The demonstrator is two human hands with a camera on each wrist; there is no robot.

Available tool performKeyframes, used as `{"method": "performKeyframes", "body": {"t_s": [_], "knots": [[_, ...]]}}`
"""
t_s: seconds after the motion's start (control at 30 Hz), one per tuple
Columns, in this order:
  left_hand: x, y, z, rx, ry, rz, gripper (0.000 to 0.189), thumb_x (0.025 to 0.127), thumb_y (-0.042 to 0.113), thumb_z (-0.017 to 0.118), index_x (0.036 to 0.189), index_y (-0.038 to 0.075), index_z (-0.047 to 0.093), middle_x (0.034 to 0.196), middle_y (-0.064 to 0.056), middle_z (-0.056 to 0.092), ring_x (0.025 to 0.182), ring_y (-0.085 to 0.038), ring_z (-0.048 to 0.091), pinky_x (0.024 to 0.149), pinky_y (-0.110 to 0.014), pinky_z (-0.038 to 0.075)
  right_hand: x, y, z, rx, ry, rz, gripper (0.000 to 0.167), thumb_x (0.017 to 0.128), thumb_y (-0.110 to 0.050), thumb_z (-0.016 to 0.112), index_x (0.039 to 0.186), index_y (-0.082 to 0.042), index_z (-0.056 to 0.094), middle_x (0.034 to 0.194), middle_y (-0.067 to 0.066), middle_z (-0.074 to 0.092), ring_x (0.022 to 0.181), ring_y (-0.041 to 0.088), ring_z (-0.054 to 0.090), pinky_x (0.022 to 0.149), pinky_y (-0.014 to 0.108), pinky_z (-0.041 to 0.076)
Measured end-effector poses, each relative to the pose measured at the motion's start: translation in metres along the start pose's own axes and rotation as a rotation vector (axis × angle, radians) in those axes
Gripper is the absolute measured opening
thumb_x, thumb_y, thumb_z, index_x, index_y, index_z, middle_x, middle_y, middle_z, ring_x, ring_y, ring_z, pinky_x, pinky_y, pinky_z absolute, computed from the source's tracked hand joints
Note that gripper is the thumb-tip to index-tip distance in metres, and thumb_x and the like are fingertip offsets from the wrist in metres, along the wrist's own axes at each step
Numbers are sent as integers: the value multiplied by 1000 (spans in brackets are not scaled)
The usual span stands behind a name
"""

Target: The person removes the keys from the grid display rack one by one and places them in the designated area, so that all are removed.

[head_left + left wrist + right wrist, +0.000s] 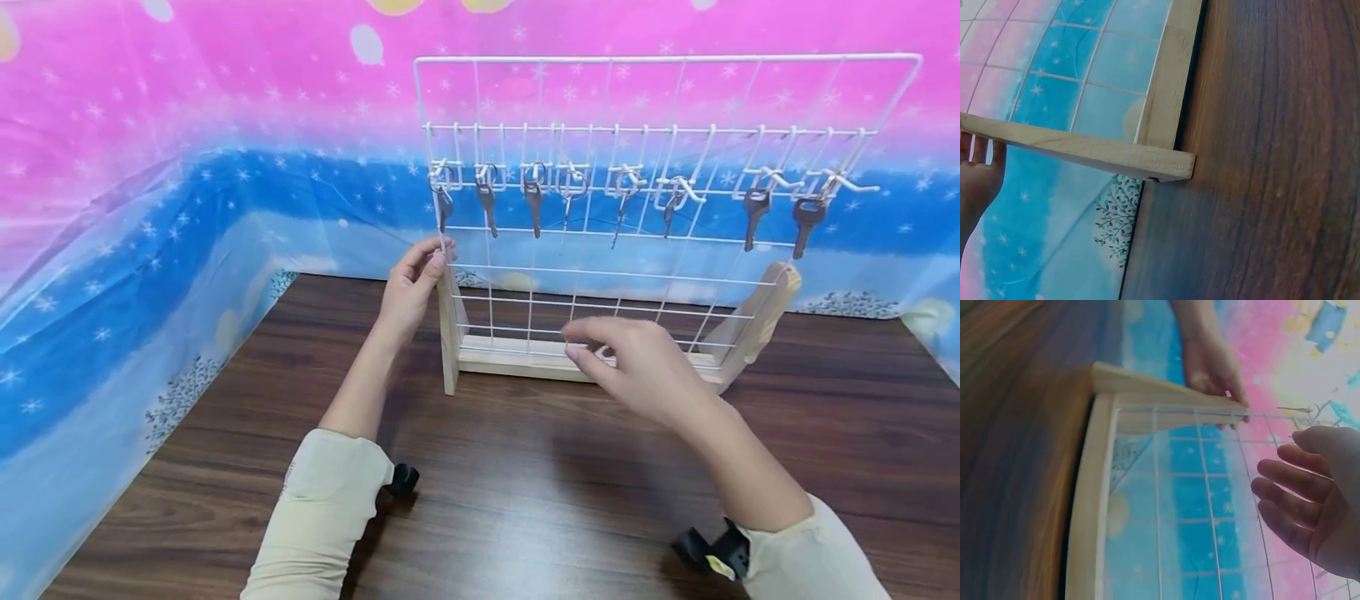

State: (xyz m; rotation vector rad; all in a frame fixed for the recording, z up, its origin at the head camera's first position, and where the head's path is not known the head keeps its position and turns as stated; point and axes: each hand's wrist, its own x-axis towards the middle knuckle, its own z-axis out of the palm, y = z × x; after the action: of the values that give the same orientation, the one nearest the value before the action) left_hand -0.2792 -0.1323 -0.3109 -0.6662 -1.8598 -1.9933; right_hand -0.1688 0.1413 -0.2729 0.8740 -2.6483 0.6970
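White wire grid (588, 232), eight keys (533, 198), two wooden supports (447, 333), left fingers (417, 252) pinching one support, right fingers (1294, 481) relaxed, slightly parted.

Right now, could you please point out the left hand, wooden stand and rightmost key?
Left hand (408, 287): head view, thumb's base.
Wooden stand (525, 363): head view, base bar's front.
Rightmost key (809, 214): head view, bow.

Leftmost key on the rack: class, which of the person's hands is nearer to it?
Left. The left hand holds the rack's left side, just below the leftmost key; the right hand is lower and farther right, in front of the rack.
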Motion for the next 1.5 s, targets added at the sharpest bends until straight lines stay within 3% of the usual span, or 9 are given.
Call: {"method": "performKeyframes", "body": {"t_s": [0.13,0.4,0.57,0.77,0.93,1.03,1.17,1.3,1.5], "knots": [[-1,-2,-1,-10,15,14,39,94,17,52,122,-10,48,119,-25,53,104,-14,55,87,-29,44,20,-9,4,125,38,21,22,93,-21,58,111,-11,66,103,0,66,87,14,62,74,34,51],[-1,-4,-1,-28,10,19,40,91,25,55,119,-4,54,105,6,62,103,-14,55,87,-28,44,53,-29,28,211,141,36,23,92,-21,58,112,-9,65,100,2,67,82,13,63,73,30,51],[1,-4,1,-40,0,16,36,91,28,56,117,4,59,104,5,61,102,-15,54,85,-27,44,75,-38,34,308,243,59,27,92,-20,59,116,-8,62,104,3,67,92,13,62,77,26,50],[-1,-3,2,-56,28,7,38,91,22,56,119,-5,54,106,4,62,95,-11,55,80,-24,43,99,-55,35,423,314,30,35,91,-17,60,124,-6,55,118,6,61,105,13,58,82,24,48],[-1,-3,3,-41,46,17,57,82,40,60,118,-4,56,96,8,60,84,-7,49,73,-22,40,114,-73,40,498,412,39,41,91,-16,59,129,-2,50,122,11,58,110,14,56,86,23,46],[-2,-4,2,-40,49,32,54,76,47,61,114,9,62,89,8,58,80,-6,48,71,-22,39,122,-82,41,525,456,90,40,92,-17,57,129,-1,50,117,11,61,108,13,57,84,21,46],[-2,-5,1,-66,26,35,37,76,46,62,106,26,63,92,8,59,82,-7,49,73,-24,40,132,-89,43,526,489,169,38,92,-19,58,126,-2,53,109,9,64,102,12,60,82,21,48],[-3,-4,0,-97,25,19,34,76,44,62,106,27,63,94,7,60,84,-8,51,75,-23,42,137,-92,44,540,525,204,32,91,-17,59,119,-2,58,101,7,67,93,11,63,79,21,48],[-2,-3,2,-110,31,-11,27,82,36,61,106,24,62,93,7,59,84,-9,52,74,-22,42,134,-93,45,577,610,186,19,90,-12,59,106,-3,65,89,5,69,78,10,63,69,20,48]]}}
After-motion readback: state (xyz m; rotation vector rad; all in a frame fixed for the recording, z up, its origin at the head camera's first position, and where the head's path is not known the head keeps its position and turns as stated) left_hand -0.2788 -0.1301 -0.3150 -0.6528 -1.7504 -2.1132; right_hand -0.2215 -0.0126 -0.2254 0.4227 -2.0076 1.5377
